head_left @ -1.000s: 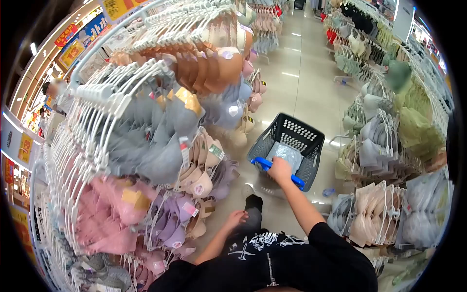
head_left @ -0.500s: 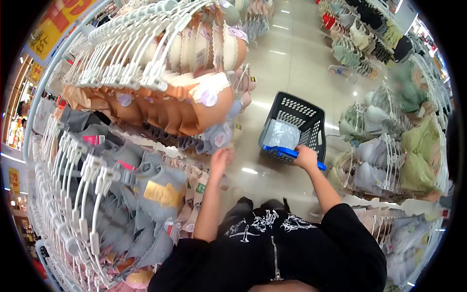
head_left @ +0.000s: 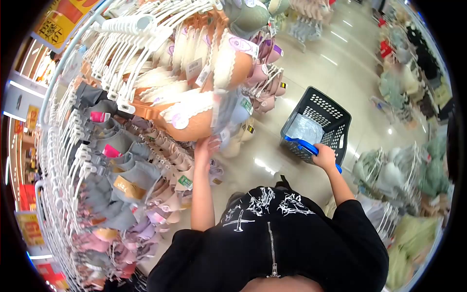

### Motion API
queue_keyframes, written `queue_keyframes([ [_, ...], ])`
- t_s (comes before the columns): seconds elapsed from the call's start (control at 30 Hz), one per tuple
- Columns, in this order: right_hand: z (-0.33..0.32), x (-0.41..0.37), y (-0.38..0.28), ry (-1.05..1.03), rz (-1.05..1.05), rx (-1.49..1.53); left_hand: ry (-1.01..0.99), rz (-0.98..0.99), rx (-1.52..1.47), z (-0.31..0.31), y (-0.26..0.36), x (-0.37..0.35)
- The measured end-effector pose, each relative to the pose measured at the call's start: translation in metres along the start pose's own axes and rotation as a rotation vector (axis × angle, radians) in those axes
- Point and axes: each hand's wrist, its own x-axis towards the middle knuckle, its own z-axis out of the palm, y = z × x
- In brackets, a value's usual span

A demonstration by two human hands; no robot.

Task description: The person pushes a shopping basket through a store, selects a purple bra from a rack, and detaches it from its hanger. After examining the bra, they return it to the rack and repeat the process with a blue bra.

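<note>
My right hand (head_left: 324,156) is closed around the blue handle (head_left: 306,146) of a dark grey shopping basket (head_left: 335,114). Inside the basket lies a pale, shiny plastic-wrapped package (head_left: 305,128). At the left, my left hand (head_left: 207,148) is raised against the hanging bras, its fingers stretched out and partly blurred. Just above it hangs an orange-brown bra with cream lace trim (head_left: 192,117), and a grey-blue bra (head_left: 224,114) is beside the fingertips. Whether the fingers press on the fabric is hard to tell.
Grey bras (head_left: 138,177) on white hangers (head_left: 82,170) fill the rack at the left. Pink bras (head_left: 265,92) hang farther along it. Across the shiny tiled aisle floor (head_left: 311,63), green and white bras (head_left: 396,168) hang on another rack. Yellow price signs (head_left: 57,24) stand at the upper left.
My view has shifted, and the basket with my right hand now appears farther right. My left hand has moved up to the hanging bras, just below the orange-brown one.
</note>
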Motion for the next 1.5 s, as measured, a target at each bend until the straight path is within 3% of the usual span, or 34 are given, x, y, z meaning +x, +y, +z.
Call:
queue_keyframes([
  [0.03, -0.004, 0.008, 0.010, -0.097, -0.015, 0.005, 0.038, 0.012, -0.016, 0.014, 0.001, 0.006],
  [0.1, -0.012, 0.015, 0.019, -0.092, -0.046, 0.025, 0.122, 0.015, -0.041, 0.038, 0.002, 0.019],
  [0.23, -0.017, 0.013, 0.037, -0.155, -0.113, 0.027, 0.057, 0.087, -0.340, 0.060, 0.001, 0.046],
  [0.4, -0.020, -0.003, 0.060, -0.255, -0.267, 0.081, 0.102, 0.177, -0.809, 0.053, -0.012, 0.083],
  [0.5, -0.027, -0.016, 0.069, -0.344, -0.330, 0.092, 0.167, 0.171, -0.887, 0.053, -0.012, 0.086],
  [0.73, -0.040, -0.028, 0.098, -0.343, -0.476, 0.152, 0.177, 0.158, -0.788, 0.067, 0.003, 0.072],
  [1.0, -0.061, 0.005, 0.106, -0.398, -0.571, 0.105, 0.159, 0.095, -0.776, 0.106, -0.032, 0.020],
  [1.13, -0.064, 0.027, 0.108, -0.511, -0.509, 0.535, 0.050, 0.199, -0.766, 0.114, -0.041, -0.023],
  [1.27, -0.045, 0.042, 0.113, -0.393, -0.171, 0.802, 0.060, 0.303, -0.601, 0.118, -0.026, -0.068],
  [1.4, -0.023, 0.053, 0.083, -0.390, -0.241, 0.969, 0.058, 0.368, -0.559, 0.110, -0.012, -0.103],
  [1.5, -0.002, 0.057, 0.042, -0.481, -0.279, 1.147, -0.126, 0.479, -0.606, 0.108, -0.005, -0.122],
])
